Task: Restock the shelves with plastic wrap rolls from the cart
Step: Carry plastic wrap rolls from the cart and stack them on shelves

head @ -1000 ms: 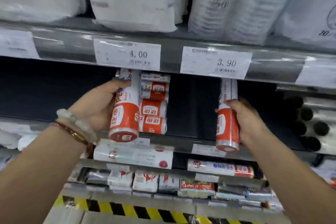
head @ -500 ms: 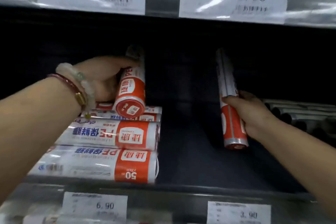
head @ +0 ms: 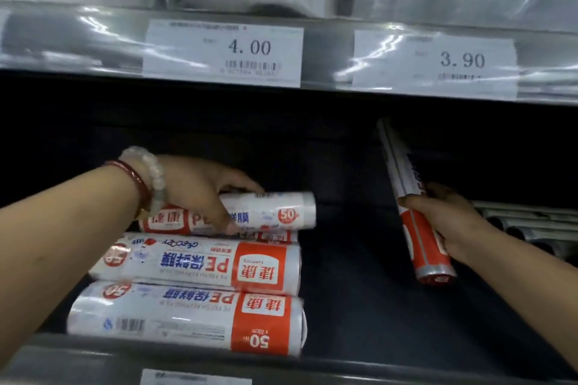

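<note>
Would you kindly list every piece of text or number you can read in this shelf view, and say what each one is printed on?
"4.00": left price tag on the shelf edge.
"3.90": right price tag.
"PE": middle roll and front roll, printed upside down.
"50": front roll's orange band and the top roll that the left hand holds.
Barcode digits, the Chinese characters and other small print: too blurred to read.

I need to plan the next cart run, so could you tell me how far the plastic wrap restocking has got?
Partly done. Two rolls already lie side by side at the front of the shelf. The left hand is laying another roll on the stack behind them, and the right hand holds a second roll, not yet set down. Bare shelf between the hands remains to fill.
</note>
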